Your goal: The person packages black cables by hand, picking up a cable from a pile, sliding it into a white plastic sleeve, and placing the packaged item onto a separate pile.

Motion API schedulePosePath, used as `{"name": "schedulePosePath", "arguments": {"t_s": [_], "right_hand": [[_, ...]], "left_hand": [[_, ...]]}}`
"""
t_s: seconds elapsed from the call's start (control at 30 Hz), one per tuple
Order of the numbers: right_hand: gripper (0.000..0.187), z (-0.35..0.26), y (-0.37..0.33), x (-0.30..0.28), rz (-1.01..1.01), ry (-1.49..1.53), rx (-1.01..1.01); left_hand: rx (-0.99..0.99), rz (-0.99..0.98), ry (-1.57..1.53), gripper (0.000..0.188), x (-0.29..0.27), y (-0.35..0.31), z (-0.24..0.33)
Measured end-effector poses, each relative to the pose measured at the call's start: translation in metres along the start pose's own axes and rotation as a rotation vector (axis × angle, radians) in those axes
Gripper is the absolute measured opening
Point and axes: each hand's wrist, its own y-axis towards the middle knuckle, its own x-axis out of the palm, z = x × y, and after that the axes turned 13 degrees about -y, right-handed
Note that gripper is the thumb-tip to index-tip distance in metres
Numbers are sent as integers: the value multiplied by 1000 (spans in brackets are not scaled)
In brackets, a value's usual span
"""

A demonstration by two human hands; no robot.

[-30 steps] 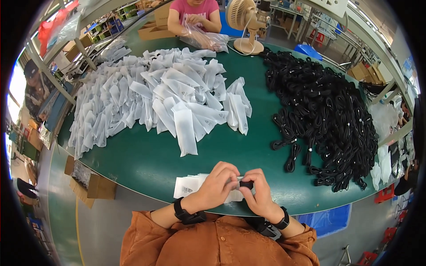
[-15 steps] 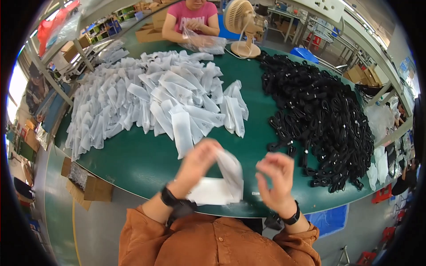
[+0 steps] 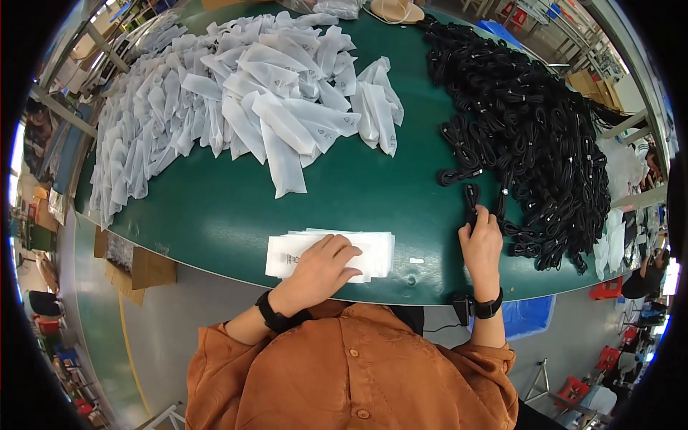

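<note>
A stack of flat white frosted bags (image 3: 378, 256) lies near the table's front edge. My left hand (image 3: 319, 266) rests palm down across it, thumb apart from the fingers, pressing on the bags and gripping none of them. Farther right, my right hand (image 3: 481, 245) has its thumb and fingers around the near end of a bundled black cable (image 3: 471, 196). That bundle lies on the table at the left edge of a large heap of similar black cables (image 3: 530, 158). Beyond my left hand spreads a big pile of filled frosted bags (image 3: 287, 129).
A small white label (image 3: 416, 261) lies on the green table (image 3: 215, 222) between my hands. The base of a beige fan (image 3: 398, 11) stands at the far edge. An open cardboard box (image 3: 152, 269) sits below the left edge, and a blue bin (image 3: 527, 317) below the front.
My left hand has come down onto the bag stack; the bag it was lifting is no longer raised. My right hand has moved right to the cable bundle. The view has tilted down.
</note>
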Motion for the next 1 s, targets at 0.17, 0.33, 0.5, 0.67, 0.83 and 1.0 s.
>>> {"name": "schedulePosePath", "arguments": {"t_s": [0.17, 0.33, 0.5, 0.67, 0.83, 1.0], "right_hand": [[31, -14, -16, -9, -150, 445, -36], [35, -47, -41, -38, -589, 1122, 40], [37, -52, -53, -38, -459, 888, -281], [36, -53, -51, -44, -428, 875, -402], [37, -51, -44, -27, -884, 1211, -189], [31, -57, -38, -36, -1223, 1332, 36]], "left_hand": [[-10, -31, 57, 15, 13, -1, -6], [-57, 13, -23, 12, 11, 0, -5], [-239, 33, -199, 9, 5, 1, 0], [-259, 68, -317, 11, 2, 1, -3], [77, 51, -219, 15, -1, 7, -2], [185, -86, -184, 19, -5, 12, 3]]}}
